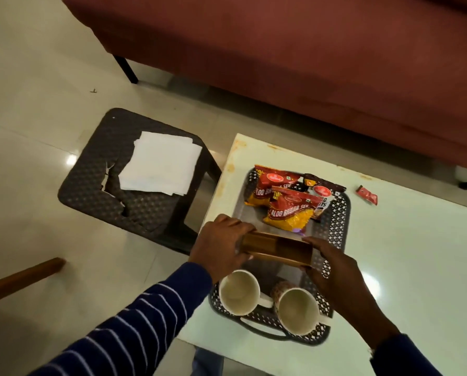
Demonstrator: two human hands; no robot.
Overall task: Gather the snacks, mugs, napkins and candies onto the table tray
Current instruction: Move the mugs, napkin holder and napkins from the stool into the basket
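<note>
Wooden holder (277,249), open-sided box, empty, gripped at ends by left hand (221,251) and right hand (332,270), fingers closed on it, held above tray (338,221) middle.
Risk: lowering blind, holder corner may strike mugs (239,291) or pin slick foil snacks (289,202), seat tilted.
Tray: dark perforated plastic, on glossy table (403,253).
Napkins (159,164), soft paper stack, on cracked stool (96,191); candy (366,195) off-tray.

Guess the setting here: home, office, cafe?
Probably a home living room: a maroon sofa on a tiled floor, a low white coffee table carrying a tray with snack packets and two mugs.
</note>
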